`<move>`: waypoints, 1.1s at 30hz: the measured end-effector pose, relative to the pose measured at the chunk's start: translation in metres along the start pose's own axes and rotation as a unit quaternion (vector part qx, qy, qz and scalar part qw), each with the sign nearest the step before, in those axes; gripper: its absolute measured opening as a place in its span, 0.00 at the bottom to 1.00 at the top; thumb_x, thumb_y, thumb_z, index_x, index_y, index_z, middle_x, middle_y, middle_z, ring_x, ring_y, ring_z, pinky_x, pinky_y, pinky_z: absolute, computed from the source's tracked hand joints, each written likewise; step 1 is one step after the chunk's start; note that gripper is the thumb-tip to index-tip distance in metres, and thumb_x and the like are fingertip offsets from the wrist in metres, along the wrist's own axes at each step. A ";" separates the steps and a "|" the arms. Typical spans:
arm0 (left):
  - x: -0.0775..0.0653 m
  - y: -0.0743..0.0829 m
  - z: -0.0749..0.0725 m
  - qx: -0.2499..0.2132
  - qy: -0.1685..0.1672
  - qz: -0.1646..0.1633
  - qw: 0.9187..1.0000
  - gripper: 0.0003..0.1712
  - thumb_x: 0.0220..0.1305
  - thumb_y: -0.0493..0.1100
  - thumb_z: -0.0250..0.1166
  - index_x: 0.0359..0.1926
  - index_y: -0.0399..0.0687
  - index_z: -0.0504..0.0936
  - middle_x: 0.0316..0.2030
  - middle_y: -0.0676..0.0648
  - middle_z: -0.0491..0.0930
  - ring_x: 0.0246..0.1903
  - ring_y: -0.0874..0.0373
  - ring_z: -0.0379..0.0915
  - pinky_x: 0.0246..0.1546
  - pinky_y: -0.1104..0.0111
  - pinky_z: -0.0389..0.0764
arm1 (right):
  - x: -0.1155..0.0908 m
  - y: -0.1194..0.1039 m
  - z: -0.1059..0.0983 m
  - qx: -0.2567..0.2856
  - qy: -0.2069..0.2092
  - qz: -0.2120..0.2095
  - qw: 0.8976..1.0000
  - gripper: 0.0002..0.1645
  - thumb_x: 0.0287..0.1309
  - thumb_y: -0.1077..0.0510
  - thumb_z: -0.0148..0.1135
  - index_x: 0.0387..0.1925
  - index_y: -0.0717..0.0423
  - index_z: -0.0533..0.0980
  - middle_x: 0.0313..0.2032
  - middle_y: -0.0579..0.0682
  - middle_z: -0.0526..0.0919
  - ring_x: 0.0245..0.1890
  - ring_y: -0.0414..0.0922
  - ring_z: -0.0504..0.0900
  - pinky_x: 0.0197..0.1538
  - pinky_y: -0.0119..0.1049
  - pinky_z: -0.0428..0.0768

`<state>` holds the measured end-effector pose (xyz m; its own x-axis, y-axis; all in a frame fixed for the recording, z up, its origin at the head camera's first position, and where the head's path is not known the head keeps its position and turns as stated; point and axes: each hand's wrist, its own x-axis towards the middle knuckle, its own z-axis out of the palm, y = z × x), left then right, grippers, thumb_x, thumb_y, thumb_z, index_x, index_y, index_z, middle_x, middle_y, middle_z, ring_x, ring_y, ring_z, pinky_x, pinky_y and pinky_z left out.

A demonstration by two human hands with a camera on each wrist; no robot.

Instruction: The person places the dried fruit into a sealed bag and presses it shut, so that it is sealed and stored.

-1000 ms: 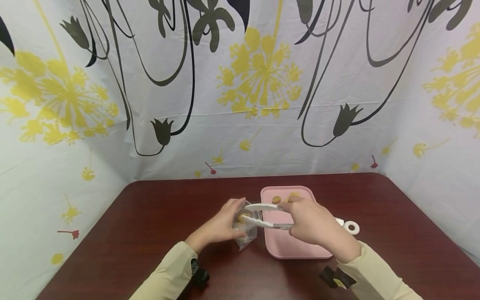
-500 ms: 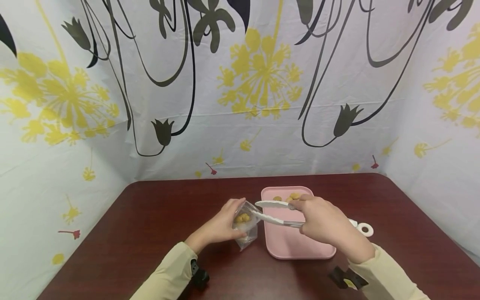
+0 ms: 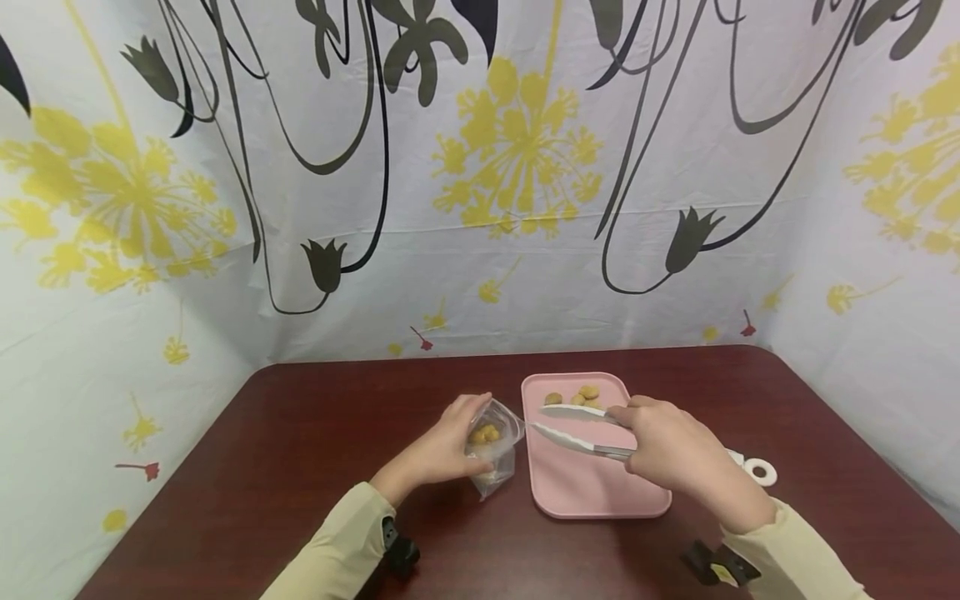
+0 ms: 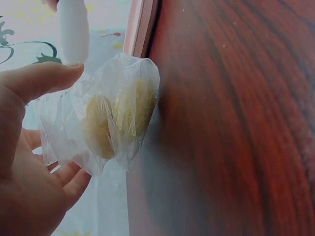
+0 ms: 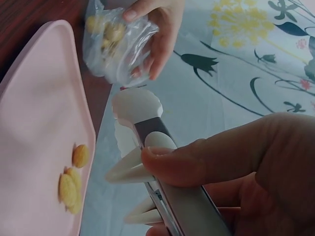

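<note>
In the head view, my left hand [image 3: 442, 450] holds a clear plastic bag [image 3: 501, 467], its mouth spread and tilted right. Several yellowish round pieces, perhaps biscuits, lie inside; the left wrist view shows the bag [image 4: 69, 132] between thumb and fingers. White-tipped tongs [image 3: 573, 440] are gripped in my right hand [image 3: 667, 442]. Their arms stand apart above the pink tray [image 3: 592, 496], with nothing between the tips. A few more yellowish pieces [image 3: 589, 391] sit at the tray's far end. The right wrist view shows my thumb pressing along the tongs [image 5: 189, 201].
The dark red wooden table [image 3: 360, 417] carries the tray right of centre, and the bag is just left of the tray's edge. A patterned white cloth [image 3: 420, 208] hangs behind the table and at its sides.
My right hand has drawn the tongs rightward, out of the bag's mouth and over the tray. A yellowish piece at the tongs' tips earlier now appears among those in the bag. The left hand stays put.
</note>
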<state>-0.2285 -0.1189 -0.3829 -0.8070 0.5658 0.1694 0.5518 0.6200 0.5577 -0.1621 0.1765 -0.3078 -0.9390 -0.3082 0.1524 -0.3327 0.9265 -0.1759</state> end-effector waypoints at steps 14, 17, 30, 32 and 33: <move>0.001 -0.004 -0.006 -0.001 0.008 0.001 1.000 0.54 0.48 0.43 0.73 0.72 0.42 0.54 0.64 0.41 0.60 0.60 0.49 0.59 0.57 0.54 0.71 | -0.003 0.033 0.010 0.014 -0.002 0.029 0.999 0.33 0.30 0.64 0.66 0.49 0.58 0.80 0.30 0.48 0.76 0.25 0.43 0.69 0.26 0.38 0.67; 0.001 -0.004 -0.007 0.001 0.011 0.005 1.000 0.54 0.47 0.43 0.73 0.72 0.41 0.54 0.64 0.40 0.61 0.61 0.48 0.59 0.58 0.53 0.70 | -0.003 0.038 0.010 0.013 -0.004 0.033 0.999 0.32 0.30 0.63 0.67 0.48 0.58 0.80 0.29 0.48 0.76 0.25 0.44 0.70 0.26 0.39 0.68; 0.000 -0.004 -0.007 -0.009 0.016 -0.005 1.000 0.53 0.48 0.43 0.74 0.71 0.42 0.55 0.64 0.40 0.61 0.61 0.47 0.58 0.59 0.52 0.68 | 0.000 0.052 0.014 0.017 -0.011 0.066 0.998 0.31 0.27 0.64 0.66 0.44 0.62 0.79 0.29 0.52 0.75 0.26 0.47 0.71 0.26 0.42 0.69; 0.000 -0.004 -0.007 -0.009 0.015 -0.007 1.000 0.53 0.48 0.43 0.74 0.71 0.42 0.55 0.64 0.40 0.61 0.61 0.47 0.58 0.59 0.52 0.68 | 0.000 0.053 0.015 0.019 -0.016 0.073 0.997 0.31 0.28 0.64 0.67 0.44 0.63 0.79 0.29 0.52 0.75 0.26 0.47 0.71 0.26 0.42 0.69; -0.001 -0.004 -0.008 -0.010 0.015 -0.008 1.000 0.53 0.48 0.43 0.74 0.71 0.42 0.55 0.64 0.40 0.61 0.61 0.47 0.58 0.59 0.52 0.68 | 0.001 0.054 0.015 0.020 -0.017 0.074 0.997 0.30 0.28 0.64 0.67 0.44 0.63 0.79 0.29 0.52 0.75 0.26 0.47 0.71 0.26 0.42 0.69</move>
<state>-0.2319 -0.1258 -0.3792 -0.8213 0.5399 0.1845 0.5354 0.6176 0.5761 -0.1821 0.2227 -0.3321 -0.9802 -0.1768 0.0889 -0.1930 0.9534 -0.2319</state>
